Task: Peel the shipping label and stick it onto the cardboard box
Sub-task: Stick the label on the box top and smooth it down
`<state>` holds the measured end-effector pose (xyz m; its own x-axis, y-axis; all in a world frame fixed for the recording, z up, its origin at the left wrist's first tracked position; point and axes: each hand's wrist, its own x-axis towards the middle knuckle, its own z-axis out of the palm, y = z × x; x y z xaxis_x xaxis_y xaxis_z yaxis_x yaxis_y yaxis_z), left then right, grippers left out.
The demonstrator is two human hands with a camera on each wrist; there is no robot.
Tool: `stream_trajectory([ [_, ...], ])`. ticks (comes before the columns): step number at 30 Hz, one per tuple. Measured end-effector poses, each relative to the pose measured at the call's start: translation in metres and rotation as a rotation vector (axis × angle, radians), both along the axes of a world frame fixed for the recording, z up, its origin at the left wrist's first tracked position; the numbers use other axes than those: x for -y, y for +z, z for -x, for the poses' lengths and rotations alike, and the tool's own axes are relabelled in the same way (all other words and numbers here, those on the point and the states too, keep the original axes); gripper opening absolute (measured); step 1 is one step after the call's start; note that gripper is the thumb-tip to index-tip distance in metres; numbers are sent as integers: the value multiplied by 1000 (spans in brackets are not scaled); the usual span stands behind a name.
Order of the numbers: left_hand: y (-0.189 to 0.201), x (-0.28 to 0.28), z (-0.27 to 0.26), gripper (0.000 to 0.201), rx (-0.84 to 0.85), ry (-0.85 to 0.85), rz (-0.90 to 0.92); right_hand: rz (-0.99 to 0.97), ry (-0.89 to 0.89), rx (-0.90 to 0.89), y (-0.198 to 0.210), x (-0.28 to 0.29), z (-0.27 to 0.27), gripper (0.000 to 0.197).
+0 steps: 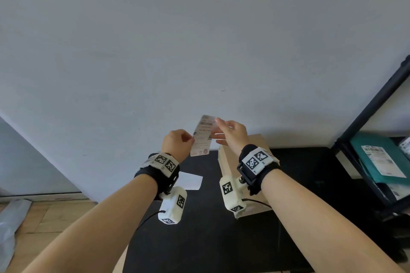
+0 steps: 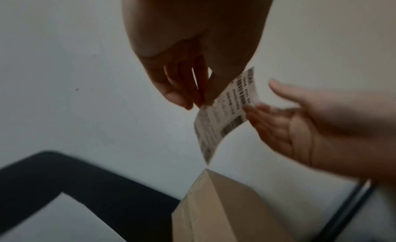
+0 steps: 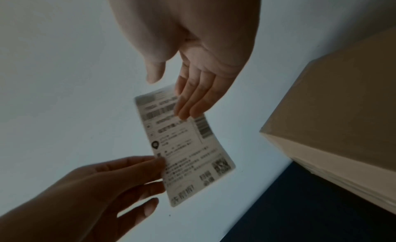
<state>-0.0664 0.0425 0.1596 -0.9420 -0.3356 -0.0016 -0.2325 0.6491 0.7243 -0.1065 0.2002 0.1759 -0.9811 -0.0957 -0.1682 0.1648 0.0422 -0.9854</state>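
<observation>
The white printed shipping label hangs in the air in front of the wall, above the table's back edge. My left hand pinches its left edge between thumb and fingers. My right hand is at the label's upper right with straight fingers lying against the printed face, thumb apart. In the left wrist view the label curves between my left hand and the flat right hand. The cardboard box stands on the table under my right wrist, and its top is bare.
A blank white sheet lies on the black table left of the box. A black shelf frame at the right holds a teal parcel bearing a label. A grey bag lies on the wooden floor at left.
</observation>
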Motion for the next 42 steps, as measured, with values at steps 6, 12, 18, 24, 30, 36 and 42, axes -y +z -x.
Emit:
stream_trajectory([
  [6,-2,-7,5,4,20,-33,-358,-198,-33,37,-15,-39,4,34],
  [12,-13,-45,9,14,70,-63,-454,-257,47,93,-36,-74,6,29],
  [18,-29,-86,14,14,144,-51,-497,-258,57,115,-47,-114,9,13],
  [24,-44,-118,14,14,174,28,-516,-287,80,116,-60,-140,20,15],
  [30,-57,-141,9,6,204,113,-436,-388,110,96,-81,-159,28,19],
  [36,-69,-157,8,12,258,189,-283,-519,175,64,-94,-166,29,27],
  [42,-75,-164,11,29,265,249,-247,-599,182,26,-99,-166,32,26],
])
